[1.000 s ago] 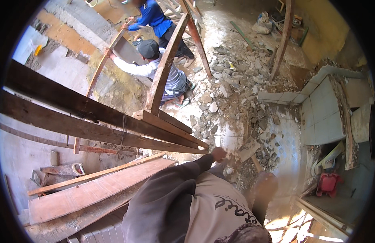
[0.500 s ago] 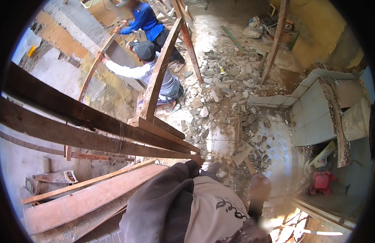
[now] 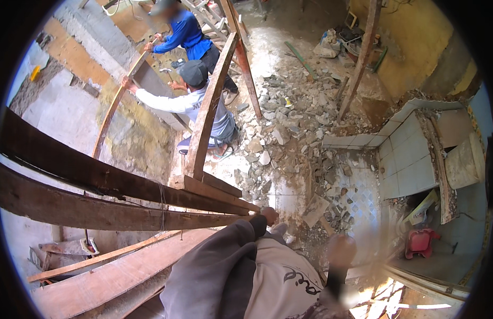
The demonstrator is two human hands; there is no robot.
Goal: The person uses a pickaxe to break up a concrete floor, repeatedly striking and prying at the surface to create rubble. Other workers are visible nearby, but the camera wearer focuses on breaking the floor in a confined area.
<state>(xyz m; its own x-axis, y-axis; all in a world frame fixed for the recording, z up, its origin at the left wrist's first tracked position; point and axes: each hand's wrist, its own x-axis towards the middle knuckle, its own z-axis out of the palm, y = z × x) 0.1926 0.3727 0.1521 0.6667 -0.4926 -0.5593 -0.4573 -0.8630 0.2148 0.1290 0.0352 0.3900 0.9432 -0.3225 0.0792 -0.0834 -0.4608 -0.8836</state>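
My left hand (image 3: pixel 269 215) is at the near end of the long dark wooden beams (image 3: pixel 124 207) and appears to touch them; its fingers are hidden from this angle. A lighter, shorter wood piece (image 3: pixel 214 194) lies against the beams, and an upright post (image 3: pixel 212 106) rises from there. Thin nails or rods stick out below the lower beam. My right hand (image 3: pixel 341 251) is held out in front of my body on the right, smeared by motion. A faint blurred streak lies beside it, too indistinct to name, so I cannot tell what the hand holds.
Two co-workers, one in blue (image 3: pixel 185 34) and one crouching in grey (image 3: pixel 196 101), hold a curved wooden strip (image 3: pixel 113 109) at the wall. Broken rubble (image 3: pixel 289 133) covers the floor. Low tiled walls (image 3: pixel 406 154) and a red plastic object (image 3: pixel 421 242) stand right; pinkish boards (image 3: pixel 113 268) lie left.
The view has shifted slightly, and the beams now appear lower on the left. My left hand stays by the beam end. My right hand remains blurred. The crouching co-worker's other hand now shows.
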